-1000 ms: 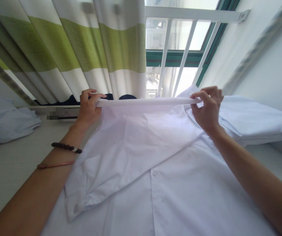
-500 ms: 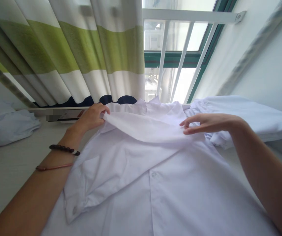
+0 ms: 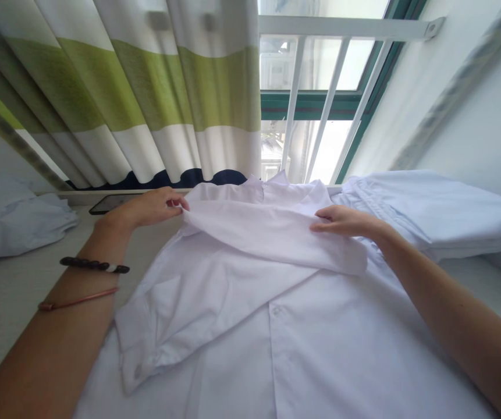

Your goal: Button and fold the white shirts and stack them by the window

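Lying toward the left edge of the desk (image 3: pixel 18 311) is crumpled white cloth (image 3: pixel 21 224); near the far edge, a dark flat object (image 3: pixel 109 202). My left hand (image 3: pixel 156 206) pinches the upper fold (image 3: pixel 250 233) of the white shirt (image 3: pixel 337 331), spread mid-desk. My right hand (image 3: pixel 350 221) touches that fold; whether pinching, I cannot tell. Folded white clothing (image 3: pixel 455 203) lies rightmost.

The shirt (image 3: pixel 250 302) is smooth, matt cloth; the curtain (image 3: pixel 154 87), matt cloth too.
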Motion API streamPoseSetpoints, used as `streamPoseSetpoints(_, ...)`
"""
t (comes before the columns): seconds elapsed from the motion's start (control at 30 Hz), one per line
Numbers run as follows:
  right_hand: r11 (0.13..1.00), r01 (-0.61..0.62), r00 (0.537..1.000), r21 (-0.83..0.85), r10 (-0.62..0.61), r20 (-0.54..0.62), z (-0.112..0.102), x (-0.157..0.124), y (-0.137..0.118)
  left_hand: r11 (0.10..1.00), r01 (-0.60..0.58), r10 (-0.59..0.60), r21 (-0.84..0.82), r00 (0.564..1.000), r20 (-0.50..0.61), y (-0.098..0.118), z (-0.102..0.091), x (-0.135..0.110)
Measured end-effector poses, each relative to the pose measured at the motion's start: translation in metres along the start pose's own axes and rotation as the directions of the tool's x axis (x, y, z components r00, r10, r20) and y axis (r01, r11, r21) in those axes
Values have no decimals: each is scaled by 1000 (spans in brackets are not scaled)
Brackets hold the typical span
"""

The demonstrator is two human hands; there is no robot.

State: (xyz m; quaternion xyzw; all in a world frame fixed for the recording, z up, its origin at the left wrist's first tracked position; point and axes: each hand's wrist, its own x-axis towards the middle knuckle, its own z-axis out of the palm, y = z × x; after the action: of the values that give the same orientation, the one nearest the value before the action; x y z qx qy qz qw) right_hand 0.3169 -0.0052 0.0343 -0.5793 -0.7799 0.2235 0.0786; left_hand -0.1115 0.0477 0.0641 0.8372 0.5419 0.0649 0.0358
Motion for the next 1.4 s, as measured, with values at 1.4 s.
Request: streamPoseSetpoints(1.4, 666, 270, 862, 696, 155, -483, -23, -15, -43, 514, 114, -579, -850, 777, -246, 23, 36, 23)
